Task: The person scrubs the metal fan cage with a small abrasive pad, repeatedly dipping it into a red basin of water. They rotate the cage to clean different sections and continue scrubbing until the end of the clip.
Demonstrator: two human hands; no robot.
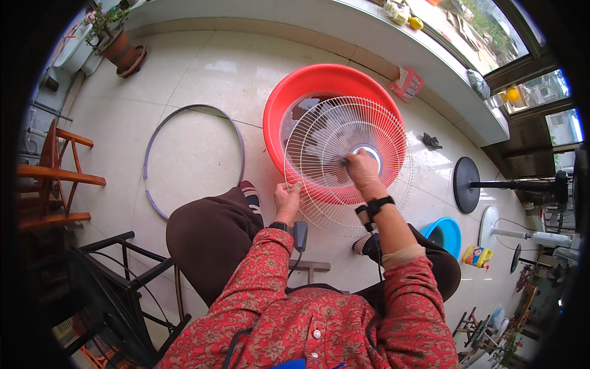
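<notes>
A round white wire fan grille (322, 133) rests tilted over a large red plastic basin (276, 120) that holds dark water. My left hand (287, 198) grips the grille's rim at its lower left. Near the grille's round centre plate (379, 159), my right hand (362, 168) is closed on a small dark thing, blurred and mostly hidden by the fingers. To the left, a thin grey ring (243, 147), seemingly the grille's rim band, lies on the tiled floor with a gap in its side.
A blue bucket (454, 228) and a yellow bottle (477, 256) stand at the right, near a fan stand's round black base (465, 185). A wooden chair (69, 175) and black metal frame (152, 267) are at the left. A dark rag (432, 141) lies beyond the basin.
</notes>
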